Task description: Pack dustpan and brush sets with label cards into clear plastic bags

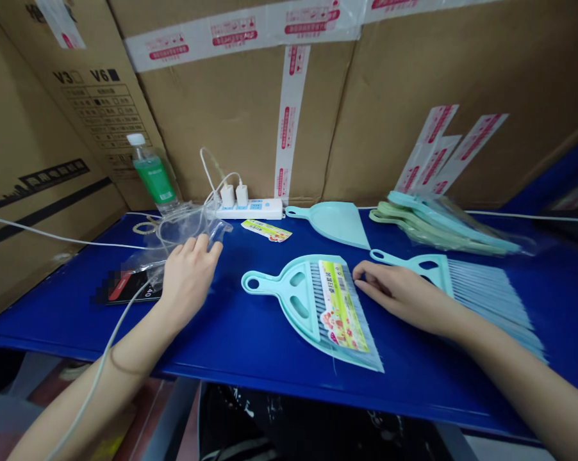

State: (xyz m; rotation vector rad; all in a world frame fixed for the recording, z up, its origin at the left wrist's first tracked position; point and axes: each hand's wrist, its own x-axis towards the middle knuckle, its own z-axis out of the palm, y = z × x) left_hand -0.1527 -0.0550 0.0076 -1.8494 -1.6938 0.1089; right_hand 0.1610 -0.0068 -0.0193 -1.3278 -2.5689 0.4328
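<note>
My left hand (190,275) reaches to the crumpled clear plastic bags (193,224) at the left, its fingers bent down onto the film and closed on it; the fingertips are hidden. A light-blue dustpan (260,283) lies in the middle with a small brush (318,301) nested on it. Across the bristles sits a yellow-green printed card (344,307). My right hand (399,291) rests just right of these bristles, fingers loosely curled, with nothing visible in them. Partly behind that hand is a second light-blue brush (491,294), lying flat with its bristles to the right.
Behind lie another blue dustpan (337,223), a loose card (267,230) and a bagged stack of green and blue dustpans (443,224). A power strip (264,208), a bottle (154,176), a dark phone-like item (135,286) and white cables surround the left side. Cardboard boxes (231,115) wall the back.
</note>
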